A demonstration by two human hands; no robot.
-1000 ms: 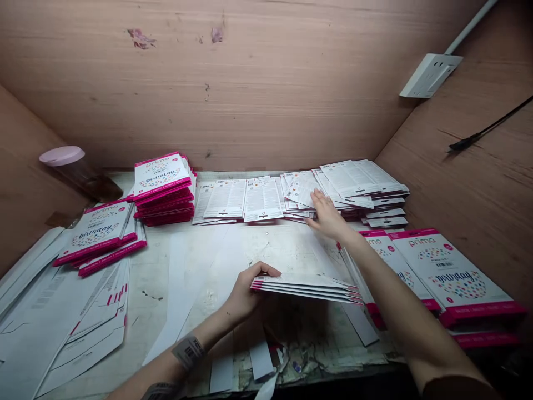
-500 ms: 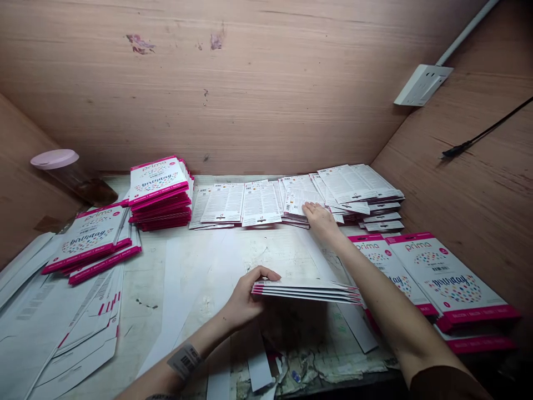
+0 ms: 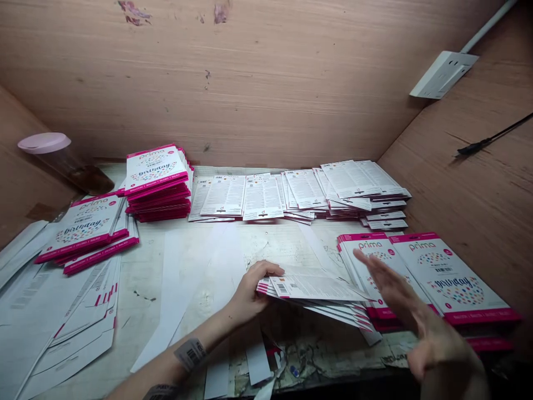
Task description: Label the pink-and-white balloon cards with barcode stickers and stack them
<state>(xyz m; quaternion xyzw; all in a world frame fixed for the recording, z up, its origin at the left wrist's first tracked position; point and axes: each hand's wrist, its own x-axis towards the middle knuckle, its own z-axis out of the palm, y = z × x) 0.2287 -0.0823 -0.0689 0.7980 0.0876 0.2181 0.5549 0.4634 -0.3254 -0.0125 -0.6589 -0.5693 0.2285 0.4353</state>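
My left hand is closed round the left end of a small stack of flat printed cardboard envelopes, white with pink edges. Their text-covered backs face up, and the right ends fan apart slightly above the table. My right hand is in the air to the right of this stack, blurred by motion, fingers stretched out and nothing seen in it. It partly covers a pile of envelopes marked "birthday". Along the back wall lies a row of more envelopes, backs up.
Pink-edged envelope piles stand at the left, near a lidded cup with dark liquid. Flat unfolded card sheets lie at front left. A socket box and a dangling black cable are at upper right.
My right hand has left the back row and swung right and toward me. One more envelope lies on top of the stack in my left hand, which is now fanned out. The view has shifted slightly.
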